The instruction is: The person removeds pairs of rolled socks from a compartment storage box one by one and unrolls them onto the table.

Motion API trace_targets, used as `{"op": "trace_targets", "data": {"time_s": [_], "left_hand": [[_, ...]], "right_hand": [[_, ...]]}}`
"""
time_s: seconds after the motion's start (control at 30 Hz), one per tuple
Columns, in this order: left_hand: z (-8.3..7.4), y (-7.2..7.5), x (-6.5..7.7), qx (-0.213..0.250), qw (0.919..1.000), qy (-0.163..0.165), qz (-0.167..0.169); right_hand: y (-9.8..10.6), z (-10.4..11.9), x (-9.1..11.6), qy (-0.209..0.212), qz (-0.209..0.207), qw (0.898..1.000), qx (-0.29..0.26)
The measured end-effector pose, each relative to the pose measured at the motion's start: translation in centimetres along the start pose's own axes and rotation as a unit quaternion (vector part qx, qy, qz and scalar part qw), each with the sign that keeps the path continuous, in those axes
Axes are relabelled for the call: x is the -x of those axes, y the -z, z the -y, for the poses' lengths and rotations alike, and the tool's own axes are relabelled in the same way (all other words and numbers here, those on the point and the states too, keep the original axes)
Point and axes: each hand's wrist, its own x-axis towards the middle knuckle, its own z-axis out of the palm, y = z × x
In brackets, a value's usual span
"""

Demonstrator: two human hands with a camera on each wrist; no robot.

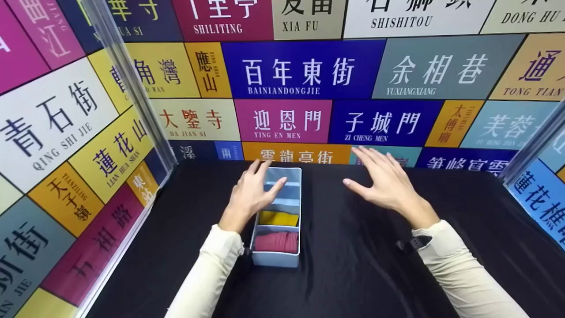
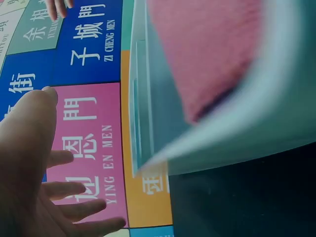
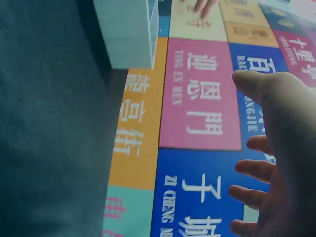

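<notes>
A long light-blue divided box (image 1: 276, 260) stands on the black cloth, its length running away from me. Its nearest compartment holds a folded dark-pink cloth (image 1: 276, 242), and a yellow cloth (image 1: 278, 218) lies in the one behind. My left hand (image 1: 250, 191) hovers over the box's left side with spread fingers, holding nothing; whether it touches the rim I cannot tell. In the left wrist view the pink cloth (image 2: 212, 54) looms close and blurred. Well to the right of the box, my right hand (image 1: 388, 183) is held up, fingers extended, with nothing in it.
A black cloth (image 1: 353, 265) covers the table, slightly wrinkled at the right. Panels with coloured street-name blocks form a back wall (image 1: 304, 70) and a left wall (image 1: 57, 110), meeting at a clear corner strip (image 1: 145, 88). Another such panel (image 1: 538, 176) stands at the right.
</notes>
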Motion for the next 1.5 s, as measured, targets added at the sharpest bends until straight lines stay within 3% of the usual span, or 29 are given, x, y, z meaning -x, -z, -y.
{"op": "trace_targets", "data": {"time_s": [0.7, 1.03, 1.5], "left_hand": [[3.1, -3.5, 2.1, 0.068, 0.9972, -0.019, -0.022], [4.2, -4.8, 2.8, 0.118, 0.9923, 0.025, -0.027], [4.2, -5.6, 3.5, 0.205, 0.9757, 0.064, -0.044]], "right_hand": [[-0.8, 5.5, 0.9, 0.068, -0.018, 0.997, -0.033], [-2.1, 7.3, 1.6, 0.088, -0.008, 0.995, -0.047], [-3.7, 9.3, 2.5, 0.121, -0.002, 0.99, -0.079]]}}
